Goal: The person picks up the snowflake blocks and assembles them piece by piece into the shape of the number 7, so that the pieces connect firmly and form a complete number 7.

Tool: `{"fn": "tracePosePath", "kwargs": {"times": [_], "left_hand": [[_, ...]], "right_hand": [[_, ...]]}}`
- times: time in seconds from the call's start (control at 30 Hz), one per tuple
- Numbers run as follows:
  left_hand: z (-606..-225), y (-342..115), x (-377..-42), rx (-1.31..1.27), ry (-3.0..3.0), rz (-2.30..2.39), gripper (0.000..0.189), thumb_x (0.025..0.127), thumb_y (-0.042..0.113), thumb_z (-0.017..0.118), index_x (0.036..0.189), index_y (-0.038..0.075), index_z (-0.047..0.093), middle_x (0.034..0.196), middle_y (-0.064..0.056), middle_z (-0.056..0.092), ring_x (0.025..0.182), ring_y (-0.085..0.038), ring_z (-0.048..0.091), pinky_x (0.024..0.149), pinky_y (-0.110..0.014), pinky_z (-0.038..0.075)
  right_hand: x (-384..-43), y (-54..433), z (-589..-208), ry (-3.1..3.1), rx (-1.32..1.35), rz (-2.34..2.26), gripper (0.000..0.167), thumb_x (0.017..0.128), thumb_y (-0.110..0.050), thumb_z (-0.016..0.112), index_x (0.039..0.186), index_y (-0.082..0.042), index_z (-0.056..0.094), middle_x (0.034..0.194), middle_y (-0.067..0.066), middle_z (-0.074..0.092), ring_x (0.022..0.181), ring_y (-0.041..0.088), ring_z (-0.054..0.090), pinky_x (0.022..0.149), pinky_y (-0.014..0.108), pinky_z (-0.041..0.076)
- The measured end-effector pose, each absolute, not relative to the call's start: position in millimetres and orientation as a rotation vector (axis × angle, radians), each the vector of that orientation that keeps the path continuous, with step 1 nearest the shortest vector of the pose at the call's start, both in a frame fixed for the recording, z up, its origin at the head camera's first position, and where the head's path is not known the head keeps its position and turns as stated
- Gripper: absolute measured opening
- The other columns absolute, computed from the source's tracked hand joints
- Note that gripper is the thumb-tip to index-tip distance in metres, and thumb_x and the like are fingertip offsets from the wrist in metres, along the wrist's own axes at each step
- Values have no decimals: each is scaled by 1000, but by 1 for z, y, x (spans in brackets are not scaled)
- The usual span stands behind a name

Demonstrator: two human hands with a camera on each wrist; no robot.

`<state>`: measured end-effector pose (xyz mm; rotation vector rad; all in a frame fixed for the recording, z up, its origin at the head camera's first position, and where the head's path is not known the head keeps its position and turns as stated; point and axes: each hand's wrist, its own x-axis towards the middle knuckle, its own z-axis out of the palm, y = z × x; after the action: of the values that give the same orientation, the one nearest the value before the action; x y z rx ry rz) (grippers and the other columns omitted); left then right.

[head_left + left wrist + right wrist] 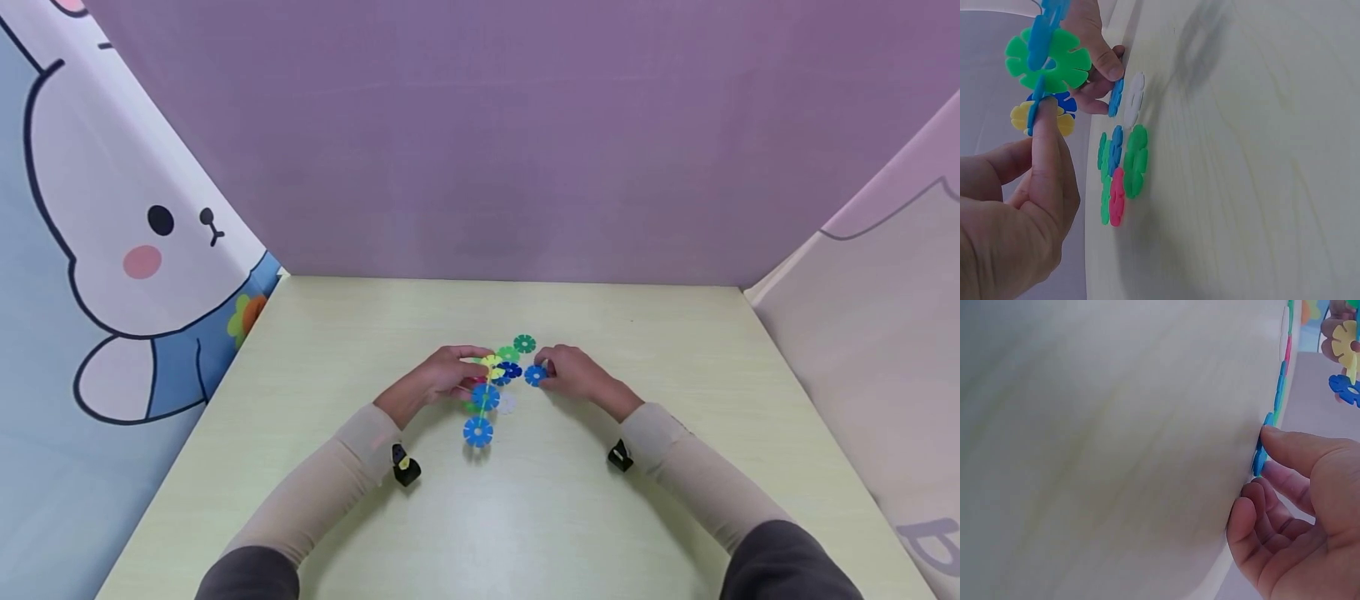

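Note:
My left hand (450, 371) holds a joined chain of notched plastic snowflake discs above the table. In the left wrist view, the chain shows a green disc (1071, 67), a yellow disc (1020, 116) and blue ones. A blue disc (477, 432) forms the chain's near end in the head view. To the right, my right hand (573, 372) pinches a loose blue snowflake disc (1260, 456) at the tabletop with thumb and finger. Loose discs lie between and under the hands, among them a pink disc (1117, 197), a green disc (1136, 161) and a white disc (1134, 100).
The pale wooden table (525, 517) carries the loose discs near its middle. A dark green disc (524, 343) lies farthest back. Behind the table stands a purple panel (510, 150); a cartoon-printed cloth (172, 275) hangs at the left, and another printed cloth (862, 333) at the right.

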<state>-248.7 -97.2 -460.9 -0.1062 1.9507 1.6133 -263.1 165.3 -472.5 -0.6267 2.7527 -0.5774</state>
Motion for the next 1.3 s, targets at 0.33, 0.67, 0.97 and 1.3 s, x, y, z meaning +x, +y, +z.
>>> {"fn": "tracePosePath", "kwargs": {"times": [0.33, 0.67, 0.97, 1.3], "left_hand": [[-460, -97, -246, -106, 1928, 1624, 41, 98, 17, 68, 139, 22, 64, 88, -3, 68, 67, -12, 62, 53, -22, 54], [-461, -98, -245, -108, 1922, 1625, 40, 99, 17, 68, 138, 22, 64, 88, -3, 67, 66, -11, 61, 52, -21, 53], [-461, -98, -245, -101, 1929, 1619, 41, 99, 17, 68, 139, 22, 63, 88, -3, 66, 67, -12, 61, 54, -22, 54], [-460, -99, -246, -104, 1937, 1614, 41, 99, 16, 67, 140, 22, 63, 89, -3, 67, 66, -11, 60, 55, -22, 55]], "right_hand": [[-260, 168, -472, 2739, -573, -668, 30, 92, -15, 76, 115, -9, 59, 101, 9, 68, 88, 19, 61, 82, 35, 57], [-256, 180, -475, 2699, -665, -755, 18, 100, -13, 65, 117, -7, 64, 96, 6, 69, 79, 15, 56, 73, 29, 51], [-256, 182, -473, 2687, -676, -816, 21, 104, -18, 59, 120, -8, 69, 90, 1, 68, 72, 13, 52, 65, 26, 46], [-253, 182, -466, 2609, -624, -996, 26, 103, -19, 61, 126, -7, 60, 83, 4, 66, 67, 16, 54, 60, 27, 48]]}}
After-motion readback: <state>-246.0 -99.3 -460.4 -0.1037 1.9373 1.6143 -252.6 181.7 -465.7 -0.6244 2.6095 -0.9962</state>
